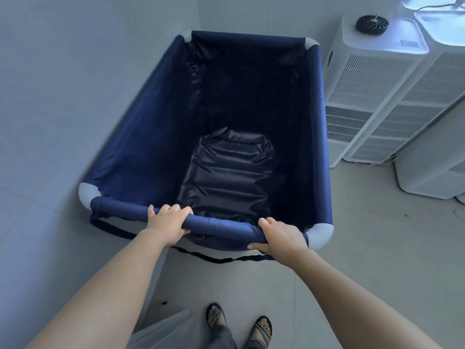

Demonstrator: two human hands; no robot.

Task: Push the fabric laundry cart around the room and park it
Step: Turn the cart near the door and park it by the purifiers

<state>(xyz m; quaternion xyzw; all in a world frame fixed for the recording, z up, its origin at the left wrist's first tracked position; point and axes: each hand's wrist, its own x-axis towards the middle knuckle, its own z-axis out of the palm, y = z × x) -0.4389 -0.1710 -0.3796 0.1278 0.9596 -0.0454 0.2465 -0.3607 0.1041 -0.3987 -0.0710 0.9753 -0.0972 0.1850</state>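
Sandals (261, 331), woven black and white, stand at the bottom edge on a pale tiled floor (339, 235). Two bare arms reach forward from there to the cart (141, 152). The left hand (169, 221) grips the near rail (224, 226) left of its middle, fingers curled over the top and thumb underneath. The right hand (279, 239) grips the same rail close to its right corner, also wrapped round it. A black strap (219, 259) sags below the rail.

The cart is navy fabric with grey caps (86, 195) at its corners, and a shiny dark lining (226, 172) lies wrinkled on its bottom. It sits in the corner of the room, its left side along the wall (63, 71) and its far end near the back wall; whether it touches either I cannot tell. White purifiers (364, 91) stand just beside its right side, and a small black fan (372, 21) rests on top of the nearest one.
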